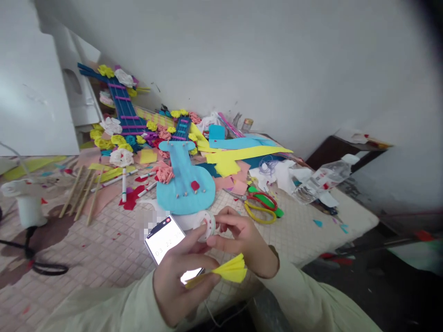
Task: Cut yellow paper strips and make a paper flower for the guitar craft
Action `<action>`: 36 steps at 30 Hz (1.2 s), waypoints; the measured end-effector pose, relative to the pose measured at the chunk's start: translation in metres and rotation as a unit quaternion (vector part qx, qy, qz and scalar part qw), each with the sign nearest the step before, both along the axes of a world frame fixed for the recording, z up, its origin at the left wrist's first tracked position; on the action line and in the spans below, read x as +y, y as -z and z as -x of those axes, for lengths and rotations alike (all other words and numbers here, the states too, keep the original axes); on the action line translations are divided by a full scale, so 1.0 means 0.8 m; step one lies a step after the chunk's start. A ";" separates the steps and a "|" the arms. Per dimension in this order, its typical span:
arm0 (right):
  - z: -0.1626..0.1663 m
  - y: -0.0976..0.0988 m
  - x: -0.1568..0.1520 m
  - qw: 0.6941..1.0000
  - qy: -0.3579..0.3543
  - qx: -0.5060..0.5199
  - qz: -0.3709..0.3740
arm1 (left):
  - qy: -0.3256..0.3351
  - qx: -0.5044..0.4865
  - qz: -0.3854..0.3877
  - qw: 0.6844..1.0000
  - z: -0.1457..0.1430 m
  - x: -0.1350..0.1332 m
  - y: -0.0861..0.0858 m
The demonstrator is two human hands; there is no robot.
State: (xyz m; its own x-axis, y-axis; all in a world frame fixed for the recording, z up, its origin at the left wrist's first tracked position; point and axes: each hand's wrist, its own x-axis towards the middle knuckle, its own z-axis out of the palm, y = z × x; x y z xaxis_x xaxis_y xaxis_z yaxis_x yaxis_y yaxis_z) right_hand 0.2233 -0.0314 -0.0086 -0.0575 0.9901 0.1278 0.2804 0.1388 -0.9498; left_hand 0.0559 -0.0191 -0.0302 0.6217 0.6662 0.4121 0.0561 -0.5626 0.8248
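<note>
My left hand (183, 276) is closed around the stem of a folded yellow paper fan (232, 269), and its fingers reach up to a white tape roll (208, 224). My right hand (244, 242) pinches at the same roll from the right, fingers curled. A lit phone (165, 240) lies just behind my left hand. Beyond it sits a light blue felt guitar (185, 182) with a small red piece on its body.
Red and yellow scissors (260, 204) lie right of the guitar. Coloured paper sheets (238, 154), paper flowers (114, 133), wooden sticks (81, 191), a crumpled plastic bottle (323, 180) and a white glue gun (26, 200) crowd the tiled surface. A dark blue guitar (124, 108) leans at the back.
</note>
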 end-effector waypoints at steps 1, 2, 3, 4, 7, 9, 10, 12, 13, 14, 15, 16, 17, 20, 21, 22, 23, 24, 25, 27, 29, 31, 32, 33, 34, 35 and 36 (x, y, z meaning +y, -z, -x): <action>-0.001 0.004 0.001 1.000 0.003 0.024 -0.002 | 0.002 0.000 0.006 1.000 -0.002 0.000 0.001; -0.001 0.008 0.002 0.999 0.007 0.045 -0.005 | 0.003 -0.001 0.011 1.000 -0.003 0.000 0.001; -0.001 0.011 0.002 0.998 0.014 0.064 -0.012 | 0.003 -0.002 0.017 1.000 -0.005 0.001 0.002; 0.000 0.014 0.003 0.997 0.022 0.077 -0.020 | 0.004 -0.003 0.023 1.000 -0.006 0.001 0.002; 0.003 0.017 0.004 0.994 0.058 0.075 -0.045 | 0.006 -0.009 0.045 0.999 -0.010 0.002 0.007; 0.004 0.017 0.006 0.994 0.079 0.062 -0.039 | 0.003 -0.018 0.069 0.997 -0.012 0.002 0.011; 0.004 0.017 0.007 0.994 0.086 0.062 -0.031 | 0.002 -0.025 0.084 0.996 -0.012 0.001 0.013; 0.003 0.016 0.009 0.994 0.087 0.070 -0.016 | 0.000 -0.047 0.114 0.992 -0.011 0.000 0.015; 0.002 0.016 0.010 0.994 0.086 0.074 -0.010 | 0.001 -0.060 0.132 0.989 -0.011 -0.001 0.015; 0.002 0.016 0.011 0.994 0.083 0.077 -0.004 | 0.004 -0.074 0.153 0.985 -0.010 -0.001 0.014; 0.002 0.016 0.013 0.994 0.080 0.078 0.001 | 0.007 -0.089 0.184 0.979 -0.009 -0.001 0.011; 0.002 0.016 0.014 0.994 0.076 0.078 0.004 | 0.008 -0.104 0.224 0.969 -0.007 -0.001 0.007; 0.003 0.016 0.015 0.994 0.072 0.079 0.005 | 0.008 -0.117 0.269 0.956 -0.006 0.000 0.002; 0.004 0.014 0.020 0.994 0.072 0.086 0.002 | -0.008 -0.153 0.380 0.912 -0.002 0.009 -0.012; 0.001 0.013 0.023 0.993 0.084 0.081 0.008 | -0.017 -0.173 0.398 0.901 -0.001 0.013 -0.015; -0.004 0.013 0.027 0.992 0.104 0.068 0.014 | -0.026 -0.199 0.414 0.888 0.001 0.018 -0.018; -0.012 0.012 0.032 0.990 0.131 0.043 0.017 | -0.042 -0.227 0.431 0.872 0.003 0.023 -0.019; -0.024 0.013 0.039 0.986 0.167 -0.001 0.010 | -0.059 -0.252 0.451 0.854 0.005 0.027 -0.019; -0.040 0.013 0.048 0.978 0.200 -0.054 -0.011 | -0.074 -0.269 0.471 0.837 0.007 0.031 -0.018; -0.080 0.017 0.070 0.926 0.274 -0.248 -0.078 | -0.099 -0.286 0.502 0.810 0.012 0.035 -0.017; -0.127 0.022 0.096 0.890 0.326 -0.306 -0.095 | -0.116 -0.292 0.505 0.804 0.015 0.035 -0.018; -0.171 0.026 0.120 0.872 0.339 -0.342 -0.084 | -0.137 -0.297 0.486 0.810 0.018 0.033 -0.021; -0.188 0.027 0.128 0.867 0.342 -0.355 -0.071 | -0.147 -0.298 0.474 0.816 0.019 0.031 -0.022; -0.201 0.026 0.134 0.863 0.344 -0.364 -0.060 | -0.155 -0.299 0.462 0.821 0.019 0.030 -0.024; -0.206 0.025 0.136 0.861 0.344 -0.370 -0.054 | -0.162 -0.301 0.450 0.825 0.019 0.028 -0.025; -0.205 0.022 0.134 0.861 0.342 -0.373 -0.052 | -0.168 -0.303 0.438 0.830 0.019 0.027 -0.026; -0.195 0.018 0.127 0.862 0.337 -0.374 -0.054 | -0.175 -0.305 0.424 0.835 0.018 0.026 -0.027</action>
State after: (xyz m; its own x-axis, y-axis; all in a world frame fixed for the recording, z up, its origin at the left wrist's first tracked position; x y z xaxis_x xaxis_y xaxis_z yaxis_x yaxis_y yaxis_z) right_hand 0.3796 0.0702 -0.0226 0.4200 0.8154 0.3983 0.8604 -0.2183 -0.4605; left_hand 0.0415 0.0013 -0.0084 0.1756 0.9756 -0.1315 -0.4814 0.2016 0.8530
